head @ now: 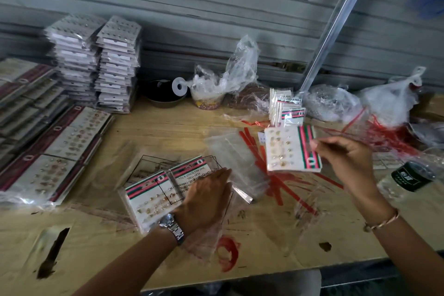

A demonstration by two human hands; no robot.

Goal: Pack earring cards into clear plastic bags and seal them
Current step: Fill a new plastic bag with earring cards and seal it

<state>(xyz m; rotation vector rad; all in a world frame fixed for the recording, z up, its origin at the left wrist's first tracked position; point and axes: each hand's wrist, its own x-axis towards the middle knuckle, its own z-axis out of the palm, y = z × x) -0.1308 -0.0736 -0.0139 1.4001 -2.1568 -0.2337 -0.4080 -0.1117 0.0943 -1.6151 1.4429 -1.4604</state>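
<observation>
- The earring card was held up off the bench, just right of the stack of empty clear bags. Its long axis ran crosswise. The striped header end pointed away from the stack and the plain earring end pointed toward it.
- The right hand pinched the card by its header edge between thumb and fingertips, with the other fingers of the grip loosely curled.
- The stack itself lay flat on a slant, from far-left to near-right. Which end held the bag mouths could not be told through the glare.
- The left hand lay flat with straight fingers on the bagged cards just left of the stack. Its fingertips touched the stack's near-left edge and its grip was spread, holding nothing. This was the hand nearer the bags.
- As a judgement, the card's free end already faced the stack. The next move would therefore need the left hand to lift and open the top bag while the right slid the card in lengthwise.
- Red peel strips lay scattered under and right of the stack.
- A clear bottle stood well right of the stack, and tall piles of bagged cards rose far behind it to the left.
</observation>
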